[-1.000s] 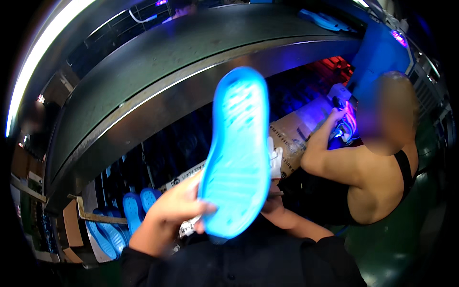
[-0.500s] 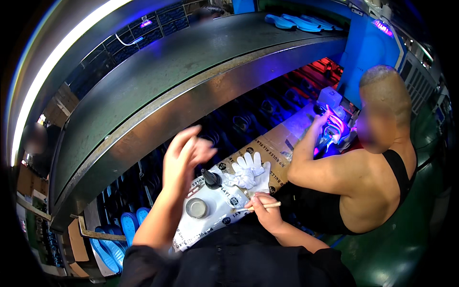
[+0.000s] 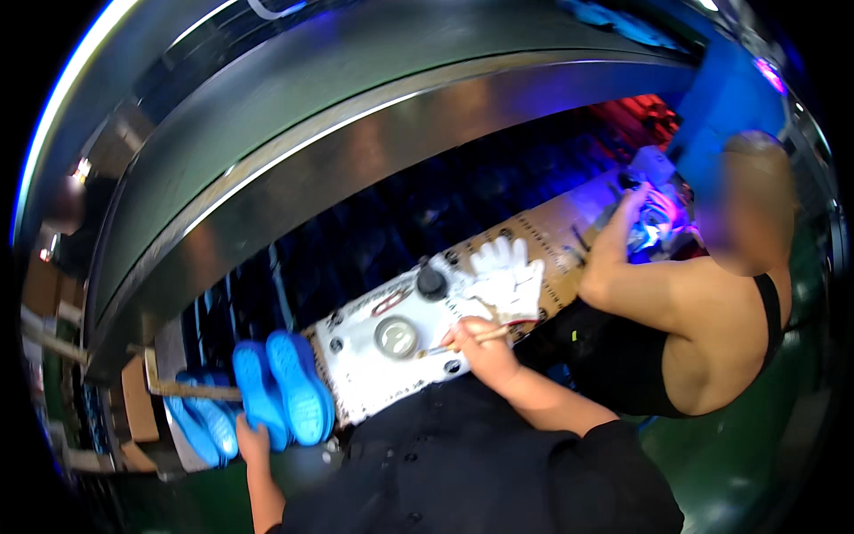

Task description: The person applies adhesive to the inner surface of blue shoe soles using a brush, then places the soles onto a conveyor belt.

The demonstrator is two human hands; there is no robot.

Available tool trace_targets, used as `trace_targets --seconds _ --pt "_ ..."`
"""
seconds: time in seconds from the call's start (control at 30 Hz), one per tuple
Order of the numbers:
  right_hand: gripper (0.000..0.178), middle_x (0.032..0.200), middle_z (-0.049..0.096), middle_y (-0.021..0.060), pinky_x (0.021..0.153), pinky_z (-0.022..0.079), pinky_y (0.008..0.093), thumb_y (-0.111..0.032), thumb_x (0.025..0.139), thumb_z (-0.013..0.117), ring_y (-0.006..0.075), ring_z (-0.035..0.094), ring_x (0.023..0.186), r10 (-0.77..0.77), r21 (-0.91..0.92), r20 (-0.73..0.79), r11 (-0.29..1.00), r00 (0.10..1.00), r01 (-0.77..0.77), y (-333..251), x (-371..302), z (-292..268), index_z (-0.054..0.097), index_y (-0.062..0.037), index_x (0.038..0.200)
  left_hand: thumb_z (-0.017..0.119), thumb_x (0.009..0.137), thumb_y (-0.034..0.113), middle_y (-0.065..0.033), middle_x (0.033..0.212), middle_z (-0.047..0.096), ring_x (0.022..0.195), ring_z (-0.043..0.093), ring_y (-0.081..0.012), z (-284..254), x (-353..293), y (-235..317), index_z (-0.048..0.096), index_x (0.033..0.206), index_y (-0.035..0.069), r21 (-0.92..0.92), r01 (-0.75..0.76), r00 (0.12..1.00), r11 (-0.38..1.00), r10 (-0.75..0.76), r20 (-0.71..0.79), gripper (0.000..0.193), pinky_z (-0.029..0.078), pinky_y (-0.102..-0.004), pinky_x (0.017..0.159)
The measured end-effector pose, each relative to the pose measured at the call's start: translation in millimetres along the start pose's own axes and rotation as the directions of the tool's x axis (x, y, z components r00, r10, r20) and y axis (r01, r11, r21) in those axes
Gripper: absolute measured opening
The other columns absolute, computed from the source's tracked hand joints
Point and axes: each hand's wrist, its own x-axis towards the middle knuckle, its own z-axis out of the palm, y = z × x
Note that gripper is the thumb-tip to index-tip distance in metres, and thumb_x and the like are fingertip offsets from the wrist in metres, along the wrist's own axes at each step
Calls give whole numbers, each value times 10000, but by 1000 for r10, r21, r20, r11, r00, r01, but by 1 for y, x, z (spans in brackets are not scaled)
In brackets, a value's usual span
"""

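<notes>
Blue soles (image 3: pixel 285 392) sit stacked at the left end of the white board (image 3: pixel 374 365) now; half a second ago that left hand (image 3: pixel 252 442) was spread open up high, now it's touching their lower edge. Right hand (image 3: pixel 480 345) stays pinched around a thin brush (image 3: pixel 463 340).

On the surface (image 3: pixel 374 383) before us, a round tin (image 3: pixel 397 336) lies centre, gloves (image 3: pixel 503 271) to its right, soles (image 3: pixel 283 392) stacked at left; another person (image 3: pixel 703 329) sits further right, seemingly beside us.
</notes>
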Motion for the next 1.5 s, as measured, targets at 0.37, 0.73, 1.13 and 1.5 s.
trace_targets --seconds 0.37,0.73,1.13,1.5 --pt "130 663 592 96 586 438 351 -147 795 644 258 575 633 -173 -303 201 925 964 229 1 46 45 673 -36 733 651 778 170 -119 996 636 820 642 -216 -50 -20 53 537 1114 -19 -772 624 769 -123 -76 634 403 547 -335 721" --pt "141 634 581 73 637 415 374 -161 781 657 267 556 630 -219 -372 164 889 962 266 -8 50 54 654 -43 705 645 792 189 -95 864 634 510 557 -120 -35 -35 58 523 1102 7 -695 679 733 -234 264 627 380 436 -218 391" --pt "247 716 625 74 656 442 277 -198 908 567 138 563 690 74 -96 2 993 997 -73 -4 34 40 674 -3 801 524 870 18 -169 958 572 642 607 -176 -20 -70 166 308 1216 -8 -966 105 970 237 191 153 409 524 -287 563" --pt "217 624 613 58 811 430 386 -173 858 577 216 566 625 -496 -146 224 834 839 532 -82 18 51 679 -54 709 637 783 34 -117 950 619 831 621 -164 -25 -66 238 430 1143 -25 -927 -258 944 273 274 -183 419 503 -285 728"
